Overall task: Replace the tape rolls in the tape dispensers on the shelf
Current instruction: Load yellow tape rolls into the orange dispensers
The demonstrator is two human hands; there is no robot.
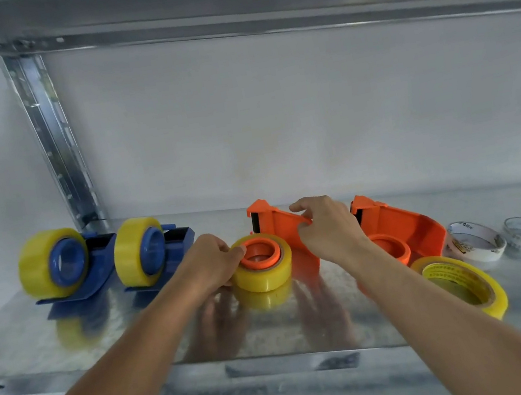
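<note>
From the head camera, two bare forearms reach in from 6 o'clock over the metal shelf (69,342). The left hand (209,262) pinches the yellow tape roll (267,271) on its orange core, lying flat at centre. The right hand (327,227) grips the near orange dispenser (278,225). At 3 o'clock stands a second orange dispenser (403,227), a loose yellow roll (464,283) beside it. At 9 o'clock stand two loaded blue dispensers (99,260).

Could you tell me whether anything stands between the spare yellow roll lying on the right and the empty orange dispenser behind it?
Nothing visible lies between them: the spare yellow roll lies flat just in front of the empty orange dispenser. Only the right forearm crosses close beside its left edge.
</note>
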